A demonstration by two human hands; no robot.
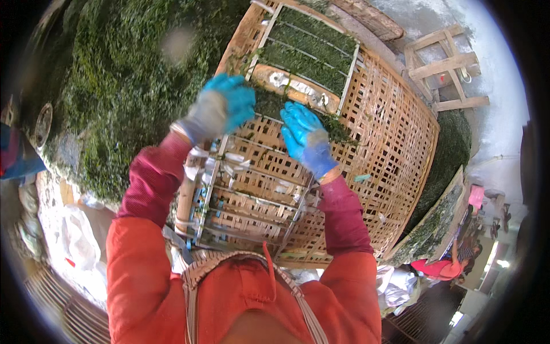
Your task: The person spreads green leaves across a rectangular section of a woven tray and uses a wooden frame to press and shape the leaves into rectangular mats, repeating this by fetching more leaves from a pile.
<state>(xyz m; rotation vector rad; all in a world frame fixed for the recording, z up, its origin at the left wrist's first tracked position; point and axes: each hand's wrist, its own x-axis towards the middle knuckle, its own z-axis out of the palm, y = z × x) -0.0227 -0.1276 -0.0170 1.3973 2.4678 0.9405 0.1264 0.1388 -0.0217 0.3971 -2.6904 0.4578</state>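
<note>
My left hand point(222, 106), in a blue and grey glove, is slightly blurred, its fingers stretched out near the pile of green leaves. My right hand point(305, 133), gloved the same way, lies with its fingers extended at the near edge of a small heap of loose leaves point(270, 104). Both hands seem to hold nothing. Just beyond them is a wooden bar point(295, 87) with white patches, across a thin-railed frame point(354, 63) over a layer of green leaves point(312, 43). Beneath my hands spreads a woven bamboo lattice point(389, 132), with a second railed frame point(212, 186) nearer me.
A large mound of green leaves point(132, 74) fills the left side. A wooden stand point(444, 69) is at the far right. White plastic bags point(77, 238) lie at the lower left. A person in red point(438, 268) is at the lower right, beside a leaf-covered panel point(429, 226).
</note>
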